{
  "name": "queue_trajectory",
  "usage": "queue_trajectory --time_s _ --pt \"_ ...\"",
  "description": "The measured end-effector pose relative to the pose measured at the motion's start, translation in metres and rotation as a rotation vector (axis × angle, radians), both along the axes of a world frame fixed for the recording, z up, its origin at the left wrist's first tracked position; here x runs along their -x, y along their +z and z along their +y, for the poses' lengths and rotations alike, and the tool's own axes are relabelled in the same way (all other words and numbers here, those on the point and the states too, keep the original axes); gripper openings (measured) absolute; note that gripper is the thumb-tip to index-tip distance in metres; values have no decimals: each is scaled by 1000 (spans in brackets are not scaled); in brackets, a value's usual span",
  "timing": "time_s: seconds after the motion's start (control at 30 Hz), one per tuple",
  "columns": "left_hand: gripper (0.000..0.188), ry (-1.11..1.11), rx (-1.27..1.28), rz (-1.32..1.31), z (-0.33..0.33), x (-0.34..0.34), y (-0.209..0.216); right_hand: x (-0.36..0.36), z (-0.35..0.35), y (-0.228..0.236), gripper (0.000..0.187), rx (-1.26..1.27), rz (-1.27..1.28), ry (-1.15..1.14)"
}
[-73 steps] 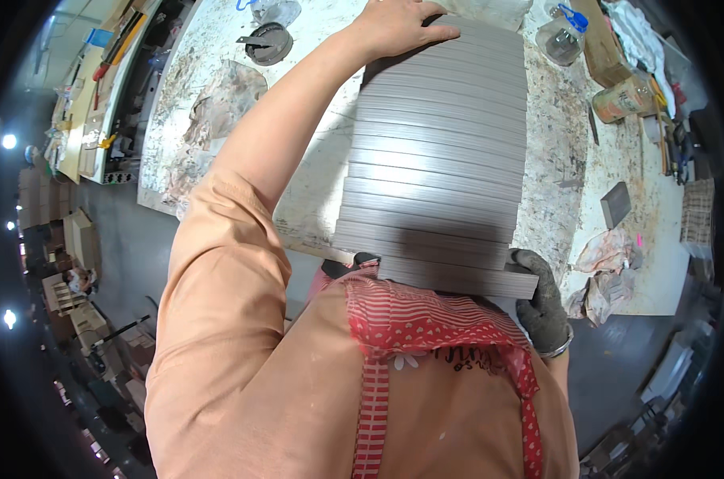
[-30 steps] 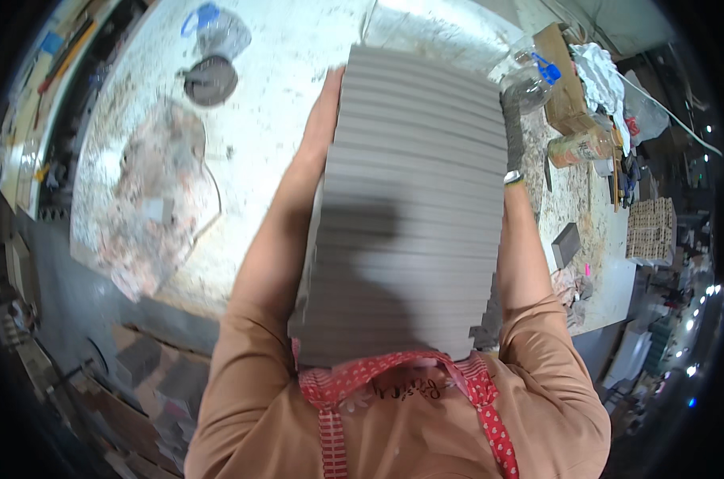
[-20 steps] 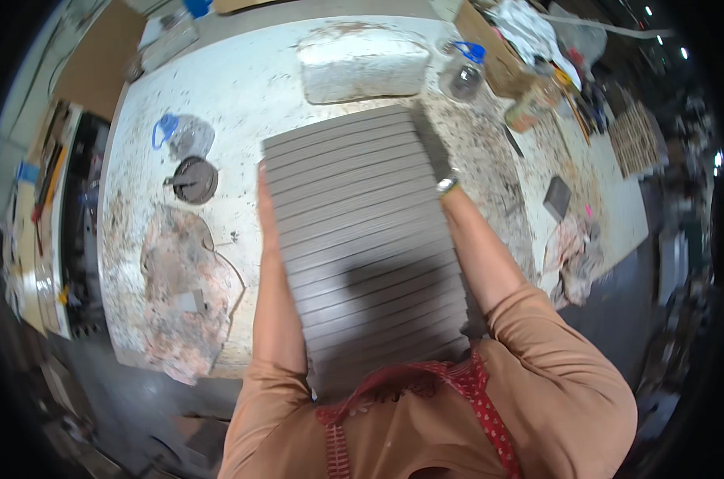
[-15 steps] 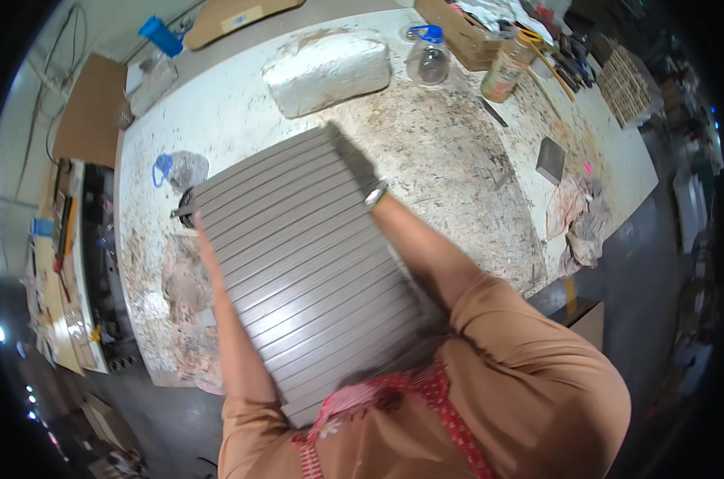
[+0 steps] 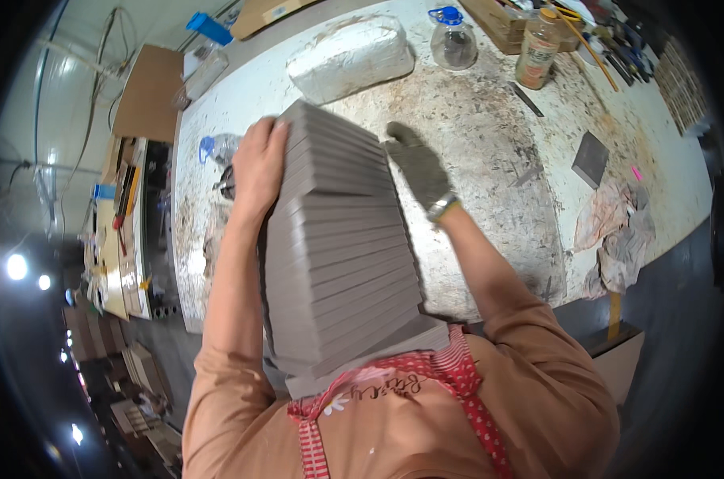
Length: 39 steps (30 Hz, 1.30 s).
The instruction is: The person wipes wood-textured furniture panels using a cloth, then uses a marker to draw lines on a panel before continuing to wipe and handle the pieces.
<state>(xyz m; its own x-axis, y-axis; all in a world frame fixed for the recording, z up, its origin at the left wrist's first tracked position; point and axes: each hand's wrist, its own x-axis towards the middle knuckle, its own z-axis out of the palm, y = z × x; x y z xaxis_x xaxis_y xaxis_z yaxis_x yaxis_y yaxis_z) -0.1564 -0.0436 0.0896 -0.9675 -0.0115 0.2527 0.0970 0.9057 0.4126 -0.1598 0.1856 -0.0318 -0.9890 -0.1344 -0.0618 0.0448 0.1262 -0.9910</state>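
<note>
A tall stack of flat grey slabs (image 5: 354, 231) leans toward my body over the table's near side, with a corner and two sides showing. Its layers sit slightly uneven, and the nearest ones are twisted against the rest. My bare left hand (image 5: 260, 164) grips the stack's far left edge, fingers bent over it. Just off the stack's far right side is my right hand (image 5: 420, 170), in a dark grey-green glove. Its fingers are stretched out and hold nothing; whether the thumb touches the stack I cannot tell.
Across the worktable (image 5: 489, 215) lie a white wrapped block (image 5: 350, 60), a blue-capped clear jug (image 5: 454, 44) and an orange-capped bottle (image 5: 537, 52). To the right are a small grey block (image 5: 591, 160) and crumpled rags (image 5: 617, 231). Another blue-handled jug (image 5: 220, 148) stands beyond my left forearm.
The stack has turned, bringing a corner and second side into view. My left hand has come up onto its far edge. My right hand has emerged from behind it, and my view has shifted.
</note>
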Motion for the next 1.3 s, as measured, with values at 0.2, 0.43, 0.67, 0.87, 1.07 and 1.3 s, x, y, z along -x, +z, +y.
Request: queue_trajectory --time_s 0.2,0.43,0.67,0.87,1.07,1.3 --pt "34 -80 558 2 61 18 3 -84 106 49 15 142 182 580" --pt "47 -98 309 -48 40 28 2 -141 126 16 9 417 -80 648" --pt "51 -131 319 -108 36 39 4 -131 152 72 40 -108 188 895" --pt "48 -141 170 72 35 24 0 -144 110 126 43 -533 342 957" --pt "48 -119 179 72 35 24 -6 -179 116 92 52 -448 433 616" --pt "49 -147 199 118 33 27 -7 -224 118 43 44 -371 200 318"
